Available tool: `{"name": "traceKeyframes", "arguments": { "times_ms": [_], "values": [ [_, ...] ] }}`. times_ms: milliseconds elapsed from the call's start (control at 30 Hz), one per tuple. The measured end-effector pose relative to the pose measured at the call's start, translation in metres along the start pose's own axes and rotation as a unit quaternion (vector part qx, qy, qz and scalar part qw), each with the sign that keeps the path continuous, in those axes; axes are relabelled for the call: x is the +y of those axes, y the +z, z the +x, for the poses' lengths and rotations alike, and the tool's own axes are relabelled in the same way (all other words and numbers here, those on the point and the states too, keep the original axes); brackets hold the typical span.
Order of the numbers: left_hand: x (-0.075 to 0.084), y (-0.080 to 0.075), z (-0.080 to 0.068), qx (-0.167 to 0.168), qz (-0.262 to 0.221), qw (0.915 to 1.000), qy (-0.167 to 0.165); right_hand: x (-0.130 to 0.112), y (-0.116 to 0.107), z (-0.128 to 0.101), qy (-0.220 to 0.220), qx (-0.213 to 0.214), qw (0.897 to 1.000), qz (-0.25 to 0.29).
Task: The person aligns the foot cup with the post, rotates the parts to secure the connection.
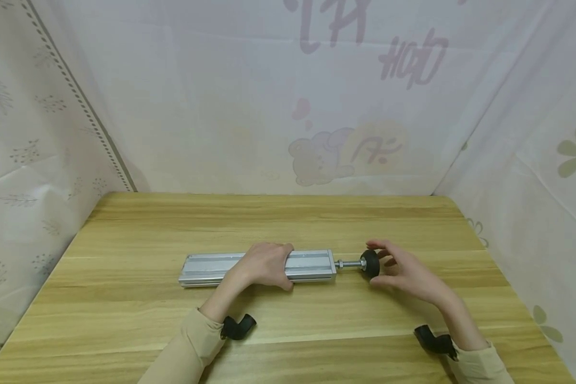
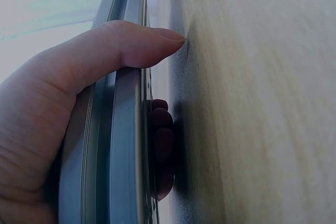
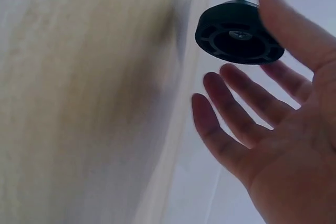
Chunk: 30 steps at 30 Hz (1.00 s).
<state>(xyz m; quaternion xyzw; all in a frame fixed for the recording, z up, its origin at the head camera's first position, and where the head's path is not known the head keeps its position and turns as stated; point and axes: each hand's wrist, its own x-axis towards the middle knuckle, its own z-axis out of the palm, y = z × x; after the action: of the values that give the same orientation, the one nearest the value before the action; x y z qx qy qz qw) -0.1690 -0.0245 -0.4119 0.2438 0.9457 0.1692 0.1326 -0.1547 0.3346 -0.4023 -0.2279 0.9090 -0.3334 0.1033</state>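
An aluminum profile (image 1: pixel 309 265) with long grooves lies lengthwise across the view. My left hand (image 1: pixel 265 265) grips it across the middle, thumb over the near side. In the left wrist view, the other fingertips (image 2: pixel 163 142) curl in past the profile's far edge. From its right end a threaded rod (image 1: pixel 351 264) with nuts leads to a round black leveling foot (image 1: pixel 372 264). Around that foot my right hand (image 1: pixel 403 272) is spread, thumb and fingers at its rim. The right wrist view shows the foot's ribbed underside and central screw (image 3: pixel 240 35), with the fingers loosely bent below it.
The wood-grain table (image 1: pixel 288 341) extends on all sides of the profile. Behind it hangs a pale printed cloth (image 1: pixel 221 106), with more cloth at left and right. Black curved pieces (image 1: pixel 240 326) are fixed at both wrists by the beige sleeves (image 1: pixel 197 341).
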Motion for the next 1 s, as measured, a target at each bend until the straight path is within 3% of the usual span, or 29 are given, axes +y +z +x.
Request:
{"name": "traceKeyframes", "arguments": {
  "times_ms": [267,600,800,1000],
  "values": [
    [-0.0001,-0.0001,-0.0009,0.003,0.000,1.0000,0.006,-0.0008,0.0030,0.0030,-0.016,0.019,0.999,-0.035],
    [-0.0003,0.0002,-0.0002,0.003,0.007,1.0000,0.006,0.0030,0.0012,0.0005,-0.032,0.006,0.999,-0.020],
    [-0.0004,0.0004,-0.0002,0.003,0.007,0.9999,0.008,0.0042,-0.0007,-0.0019,0.006,-0.038,0.999,-0.037],
    [-0.0001,0.0002,-0.0005,0.006,0.004,0.9999,0.008,0.0037,-0.0008,-0.0014,0.033,-0.052,0.998,-0.027]
  ]
}}
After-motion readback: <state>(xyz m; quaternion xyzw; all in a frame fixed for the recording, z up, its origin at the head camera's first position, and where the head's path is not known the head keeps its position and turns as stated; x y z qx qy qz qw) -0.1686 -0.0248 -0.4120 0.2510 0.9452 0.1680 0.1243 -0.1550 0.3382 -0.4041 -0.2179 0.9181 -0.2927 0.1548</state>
